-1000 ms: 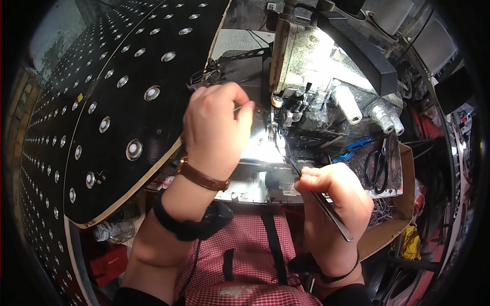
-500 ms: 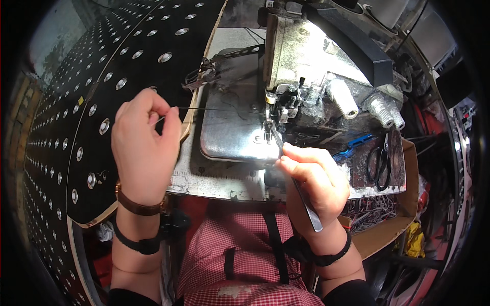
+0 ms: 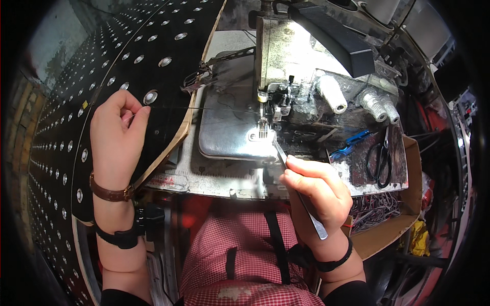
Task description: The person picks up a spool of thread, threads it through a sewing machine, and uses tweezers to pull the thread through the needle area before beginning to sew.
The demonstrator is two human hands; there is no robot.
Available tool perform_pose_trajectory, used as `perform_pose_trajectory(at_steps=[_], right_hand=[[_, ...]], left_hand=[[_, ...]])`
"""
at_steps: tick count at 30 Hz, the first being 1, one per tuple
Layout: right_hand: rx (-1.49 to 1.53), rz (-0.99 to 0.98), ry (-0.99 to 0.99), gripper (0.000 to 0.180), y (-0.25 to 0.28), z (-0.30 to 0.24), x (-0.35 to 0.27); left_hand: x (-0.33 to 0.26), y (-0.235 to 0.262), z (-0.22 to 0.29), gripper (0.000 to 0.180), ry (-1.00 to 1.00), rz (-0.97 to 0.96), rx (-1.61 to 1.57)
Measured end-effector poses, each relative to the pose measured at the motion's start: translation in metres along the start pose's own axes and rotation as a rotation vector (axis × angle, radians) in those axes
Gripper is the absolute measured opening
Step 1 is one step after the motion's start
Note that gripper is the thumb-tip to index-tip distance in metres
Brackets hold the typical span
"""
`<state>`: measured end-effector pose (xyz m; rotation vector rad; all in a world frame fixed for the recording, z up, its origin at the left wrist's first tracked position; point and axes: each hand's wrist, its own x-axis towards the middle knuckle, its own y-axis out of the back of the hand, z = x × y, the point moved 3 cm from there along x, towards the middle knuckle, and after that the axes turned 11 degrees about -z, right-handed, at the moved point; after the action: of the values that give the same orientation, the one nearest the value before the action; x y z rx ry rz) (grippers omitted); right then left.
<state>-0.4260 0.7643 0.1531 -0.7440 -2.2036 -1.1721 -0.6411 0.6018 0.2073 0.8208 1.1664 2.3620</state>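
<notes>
A thin dark thread [image 3: 196, 108] stretches from the needle area of the sewing machine [image 3: 286, 56] leftward to my left hand [image 3: 118, 137], whose thumb and forefinger pinch it above the dark studded board. Held between the thumb and fingers of my right hand [image 3: 322, 191] is a pair of metal tweezers [image 3: 302, 204]. Their tip points up toward the needle plate [image 3: 261, 135], just to its right, and looks apart from the needles. The machine's smooth metal bed [image 3: 224, 135] lies between my two hands.
Black-handled scissors [image 3: 380, 162] and a blue tool [image 3: 351, 145] lie right of the machine. Beyond my right wrist, a cardboard box [image 3: 388, 224] holds tangled cords. The black studded board [image 3: 168, 81] borders the worktable [image 3: 204, 178] on the left. A dark lamp arm overhangs the machine.
My left hand has moved left, away from the machine, drawing the thread out longer. My right hand with the tweezers has shifted slightly down, its tip lower beside the needle plate.
</notes>
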Motion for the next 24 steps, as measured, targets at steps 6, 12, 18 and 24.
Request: perform_pose_trajectory(at_steps=[6,12,18,24], right_hand=[[0.072,0.149,0.022,0.021,-0.004,0.008,0.006],[0.15,0.165,-0.037,0.02,-0.012,0.024,0.009],[0.237,0.131,-0.089,0.019,-0.009,0.032,0.005],[0.315,0.126,-0.18,0.02,0.005,0.025,0.009]], left_hand=[[0.002,-0.016,0.014,0.014,-0.074,-0.082,-0.069],[-0.002,-0.03,0.021,0.009,-0.187,-0.143,-0.051],[-0.005,-0.034,0.031,0.008,-0.12,-0.139,-0.06],[-0.01,-0.036,0.028,0.008,-0.169,-0.121,-0.094]])
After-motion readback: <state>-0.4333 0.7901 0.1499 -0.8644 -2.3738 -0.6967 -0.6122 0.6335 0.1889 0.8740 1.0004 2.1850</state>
